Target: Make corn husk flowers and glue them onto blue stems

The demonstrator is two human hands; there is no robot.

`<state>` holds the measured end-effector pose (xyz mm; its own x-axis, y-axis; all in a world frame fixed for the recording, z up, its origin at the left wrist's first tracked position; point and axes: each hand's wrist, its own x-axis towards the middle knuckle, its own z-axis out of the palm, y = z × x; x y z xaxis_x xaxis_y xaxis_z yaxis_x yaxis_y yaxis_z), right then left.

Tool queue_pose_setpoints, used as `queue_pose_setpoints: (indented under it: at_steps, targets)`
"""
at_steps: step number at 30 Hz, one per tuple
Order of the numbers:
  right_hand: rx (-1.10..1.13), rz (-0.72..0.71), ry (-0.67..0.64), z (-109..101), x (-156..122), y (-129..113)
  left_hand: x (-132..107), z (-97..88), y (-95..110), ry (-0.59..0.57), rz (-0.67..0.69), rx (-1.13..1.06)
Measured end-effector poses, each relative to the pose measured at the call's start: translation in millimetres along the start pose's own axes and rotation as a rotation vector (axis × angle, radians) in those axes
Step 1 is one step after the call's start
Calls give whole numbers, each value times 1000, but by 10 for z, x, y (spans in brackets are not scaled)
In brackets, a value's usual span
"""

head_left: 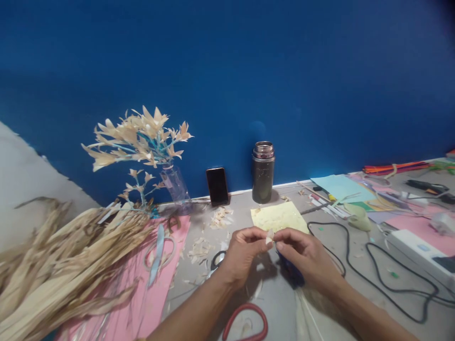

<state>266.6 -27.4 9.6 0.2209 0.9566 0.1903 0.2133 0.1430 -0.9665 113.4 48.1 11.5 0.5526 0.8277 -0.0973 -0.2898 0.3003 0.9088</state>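
Note:
Over the table, my left hand (244, 253) is closed in a pinch on a small pale piece of husk (270, 236). My right hand (310, 259) meets it there, thumb and forefinger pinched at the piece's right edge. Below the right hand is a dark blue object (292, 269), partly covered and too blurred to name. Nearer the front edge lies a red loop handle (265, 318), and pale husk strips (306, 312) lie under the right forearm. Behind the hands is a yellow sheet (279, 214) with small scraps on it.
At the left, dry corn husks (67, 265) overlap a pink sheet (176, 246). Pale husk flowers (142, 137) stand in a clear bottle (177, 189). A phone (217, 186) and a thermos flask (263, 173) stand by the blue wall. A black cable (377, 284) winds toward a white power strip (421, 255).

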Motion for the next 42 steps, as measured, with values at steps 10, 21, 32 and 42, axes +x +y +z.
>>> queue_pose_setpoints:
  at_steps: [10, 21, 32, 42]
  targets:
    - [278, 205, -70, 87, -6, -73, -25, 43, -44, -39, -133, -127]
    - [349, 268, 60, 17, 43, 48, 65, -177, 88, -183, -323, 119]
    - [777, 341, -14, 7, 71, 39, 197, -334, 115, -43, -216, -35]
    - [876, 472, -120, 27, 38, 44, 95, -98, 82, -12, 66, 304]
